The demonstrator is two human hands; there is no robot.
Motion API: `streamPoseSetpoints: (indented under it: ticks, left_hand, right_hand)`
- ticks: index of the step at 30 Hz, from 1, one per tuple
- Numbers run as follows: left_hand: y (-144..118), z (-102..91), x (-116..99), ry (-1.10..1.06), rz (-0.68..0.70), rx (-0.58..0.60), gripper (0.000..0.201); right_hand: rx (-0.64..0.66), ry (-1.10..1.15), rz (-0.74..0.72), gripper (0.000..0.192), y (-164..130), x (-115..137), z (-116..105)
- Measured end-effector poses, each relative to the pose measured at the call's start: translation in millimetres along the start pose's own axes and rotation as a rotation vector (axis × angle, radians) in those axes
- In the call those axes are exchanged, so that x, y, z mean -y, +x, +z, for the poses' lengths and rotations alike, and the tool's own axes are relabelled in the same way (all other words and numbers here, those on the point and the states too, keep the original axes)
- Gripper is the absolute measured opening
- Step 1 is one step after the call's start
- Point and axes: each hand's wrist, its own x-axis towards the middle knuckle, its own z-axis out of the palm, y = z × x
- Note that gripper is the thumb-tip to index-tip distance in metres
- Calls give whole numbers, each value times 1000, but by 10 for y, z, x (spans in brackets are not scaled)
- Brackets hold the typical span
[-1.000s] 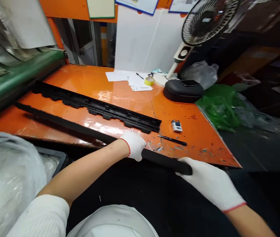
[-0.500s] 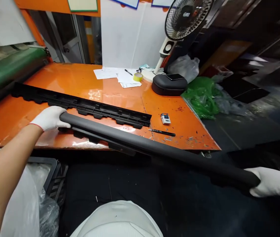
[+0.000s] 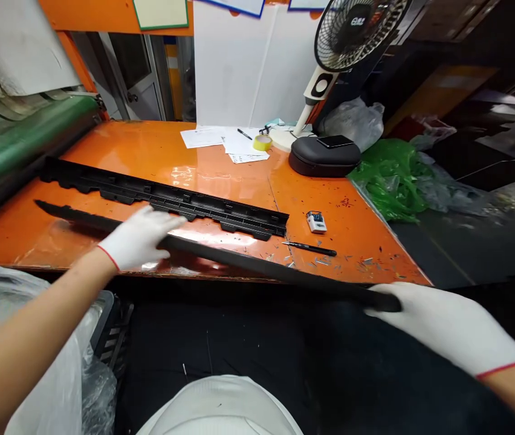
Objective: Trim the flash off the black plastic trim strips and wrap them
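Observation:
A long black plastic trim strip [image 3: 239,255] slants across the front of the orange table, its left end over the tabletop and its right end past the front edge. My left hand [image 3: 142,238], in a white glove, is closed around it left of the middle, fingers above and thumb below. My white-gloved right hand [image 3: 434,323] grips the right end. Behind it, a second black trim strip [image 3: 171,196] with a ribbed, tabbed side lies on the table. A black pen-shaped tool [image 3: 310,248] rests right of that second strip.
On the orange table [image 3: 148,142] are a small white box [image 3: 316,222], yellow tape [image 3: 262,142], papers [image 3: 203,136], a black case [image 3: 324,158] and a fan [image 3: 321,84]. A green roller [image 3: 31,142] stands left, green bags [image 3: 391,175] right, a plastic-covered crate [image 3: 103,308] lower left.
The held strip has turned about its length, now showing a thinner profile, and shifted left. My left hand has moved right along it. My right hand has come inward with the right end.

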Motion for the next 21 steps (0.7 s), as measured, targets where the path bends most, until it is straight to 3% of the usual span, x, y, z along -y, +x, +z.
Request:
streamPoseSetpoints:
  ticks: [3, 6, 8, 10, 12, 16, 18, 21]
  left_hand:
    - [102, 215, -413, -171, 36, 110, 51]
    - [24, 514, -434, -272, 27, 107, 42]
    - [-69, 661, -363, -307, 26, 81, 38]
    - [-147, 737, -325, -319, 7, 67, 36]
    - [-198, 748, -343, -328, -25, 60, 34]
    - [-268, 614, -432, -425, -117, 45, 32]
    - [-302, 509, -443, -554, -193, 54, 42]
    - [-303, 388, -414, -681, -298, 7, 62]
  right_hand:
    - [112, -31, -162, 32, 185, 600, -4]
    - [313, 151, -278, 32, 464, 917, 8]
    - [264, 208, -252, 36, 791, 986, 12]
    - [68, 125, -168, 47, 1208, 1020, 39]
    - [-33, -8, -99, 58, 1637, 1074, 99]
    - [161, -75, -46, 55, 2237, 1226, 209]
    - [240, -58, -42, 49, 2358, 1272, 212]
    - [238, -85, -48, 39, 2338, 1290, 161]
